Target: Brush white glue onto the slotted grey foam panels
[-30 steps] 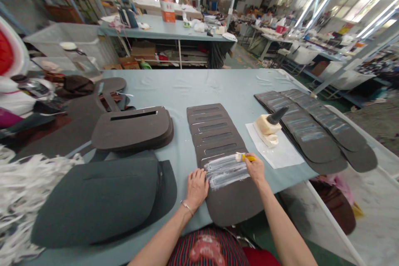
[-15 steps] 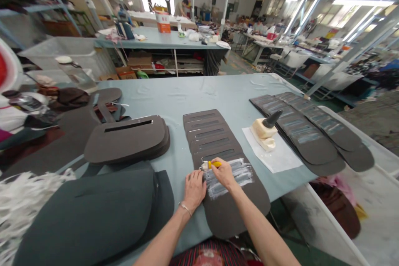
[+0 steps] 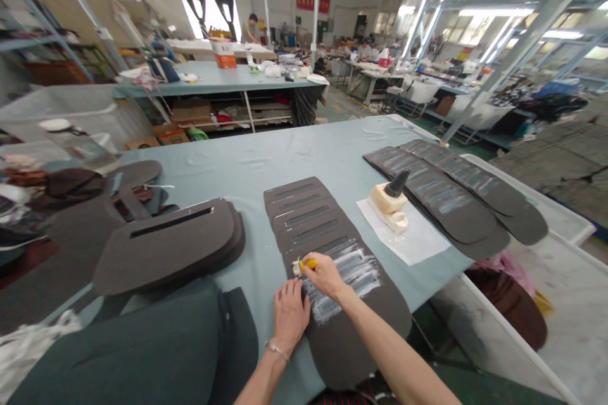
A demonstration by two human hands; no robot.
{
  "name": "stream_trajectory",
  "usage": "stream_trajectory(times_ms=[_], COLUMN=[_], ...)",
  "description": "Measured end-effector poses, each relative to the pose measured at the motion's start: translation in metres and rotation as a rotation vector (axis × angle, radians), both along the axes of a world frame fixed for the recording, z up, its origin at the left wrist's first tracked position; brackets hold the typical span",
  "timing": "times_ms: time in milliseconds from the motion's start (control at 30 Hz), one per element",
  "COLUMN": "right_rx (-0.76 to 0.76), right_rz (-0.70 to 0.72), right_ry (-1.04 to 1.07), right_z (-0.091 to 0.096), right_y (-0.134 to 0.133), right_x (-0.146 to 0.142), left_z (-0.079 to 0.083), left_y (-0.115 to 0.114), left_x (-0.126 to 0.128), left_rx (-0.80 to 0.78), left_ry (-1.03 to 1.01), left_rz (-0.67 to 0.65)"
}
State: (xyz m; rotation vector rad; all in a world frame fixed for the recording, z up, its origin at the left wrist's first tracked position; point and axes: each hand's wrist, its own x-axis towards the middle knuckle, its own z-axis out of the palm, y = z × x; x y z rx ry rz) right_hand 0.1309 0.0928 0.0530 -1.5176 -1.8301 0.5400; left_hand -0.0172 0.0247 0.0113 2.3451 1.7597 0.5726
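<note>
My right hand point(image 3: 325, 275) grips a small brush point(image 3: 310, 264) by its yellow handle. Its pale bristles are at the left edge of overlapping dark grey panels point(image 3: 358, 335), beside the lowest visible slot. White wet-looking streaks point(image 3: 354, 272) cover a band across the nearest panels. My left hand point(image 3: 291, 313) lies flat with fingers stretched forward, at the left edge of the same panels, just below the brush. To the right, a cream-coloured block-like container point(image 3: 387, 199) with a black cone on top rests on a white sheet point(image 3: 418, 243).
More streaked grey panels point(image 3: 446, 202) overlap at the right of the blue-grey table point(image 3: 228, 168). On the left are a stack of slotted grey pieces point(image 3: 166, 253) and dark green pieces point(image 3: 128, 342). A clear bottle point(image 3: 80, 145) stands behind. One person point(image 3: 251, 28) is at a far table.
The view has swung right, so the table's contents appear farther left. My right hand still holds the brush near the panels' left edge, and my left hand keeps its place beside it.
</note>
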Motion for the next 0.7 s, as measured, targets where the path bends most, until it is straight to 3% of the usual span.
stream_trajectory(times_ms=[67,233,400,500,633,700], right_rx=[-0.043,-0.112,-0.079,-0.035,0.018,0.042], right_rz=[-0.048,-0.444,-0.513,-0.686,-1.051,-1.145], right_ry=[0.012,-0.073,-0.110,0.030,0.109,0.107], right_z=[-0.004,-0.002,0.011,0.026,0.045,0.048], right_y=[0.005,0.028,0.031,0.026,0.015,0.012], right_x=[0.014,0.114,0.146,0.178,0.255,0.289], left_z=[-0.001,0.001,-0.001,-0.011,-0.025,-0.026], left_y=[0.000,-0.001,-0.002,0.005,0.023,0.026], left_x=[0.000,0.001,0.004,-0.003,-0.019,-0.025], left_rx=[-0.001,-0.007,-0.015,-0.085,-0.180,-0.231], left_ry=[0.002,0.010,-0.017,-0.127,-0.381,-0.460], left_rz=[-0.001,0.003,-0.010,-0.011,0.080,0.172])
